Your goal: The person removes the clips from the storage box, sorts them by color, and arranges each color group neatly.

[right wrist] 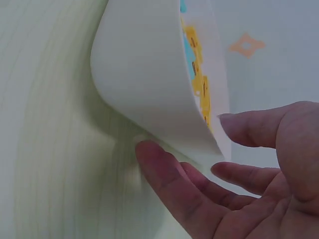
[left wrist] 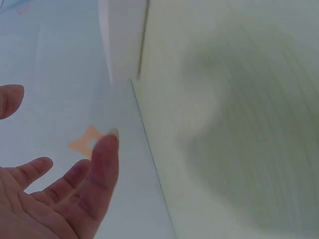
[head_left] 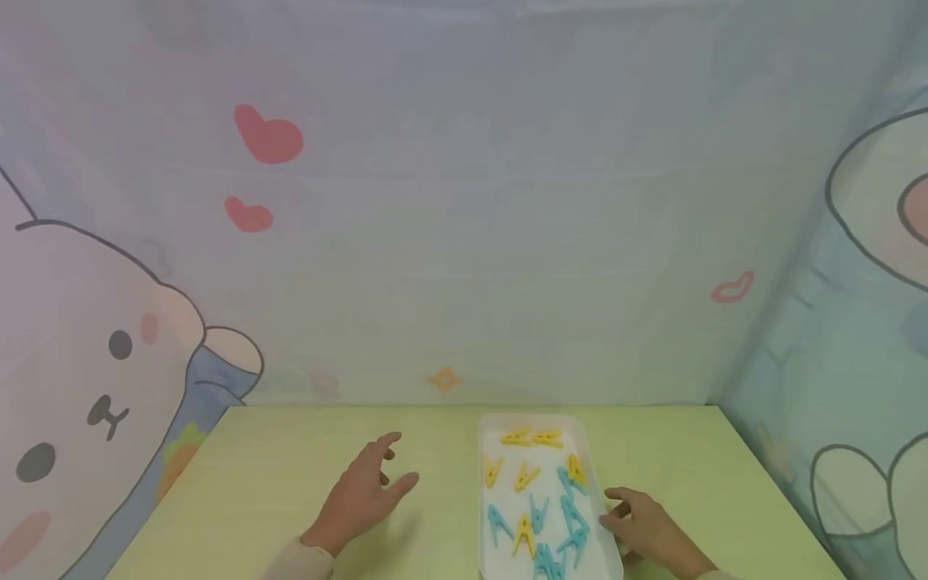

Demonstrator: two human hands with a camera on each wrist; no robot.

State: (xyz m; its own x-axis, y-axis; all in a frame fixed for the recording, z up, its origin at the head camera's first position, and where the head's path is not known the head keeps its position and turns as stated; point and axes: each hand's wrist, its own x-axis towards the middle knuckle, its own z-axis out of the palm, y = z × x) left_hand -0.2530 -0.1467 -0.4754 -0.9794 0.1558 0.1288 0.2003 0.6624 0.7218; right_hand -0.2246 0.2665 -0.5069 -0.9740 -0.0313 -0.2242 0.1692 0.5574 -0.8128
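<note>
A white rectangular tray [head_left: 532,420] stands on the table, holding several small plastic clothespins. Yellow clothespins [head_left: 524,533] lie mostly in its far half, blue clothespins [head_left: 571,511] mostly in the near half. My right hand [head_left: 648,528] is at the tray's right side with fingers loosely bent. In the right wrist view its thumb [right wrist: 249,128] is close to the tray's rim and the other fingers are below and outside the wall; whether they touch it I cannot tell. Left of the tray, my left hand [head_left: 360,493] hovers over the table with fingers spread, holding nothing.
The pale green-yellow table [head_left: 261,491] reaches back to a cloth backdrop [head_left: 507,242] printed with hearts and cartoon animals. Another printed cloth side [head_left: 870,362] rises along the right. The left hand's shadow [left wrist: 249,134] falls on the tabletop.
</note>
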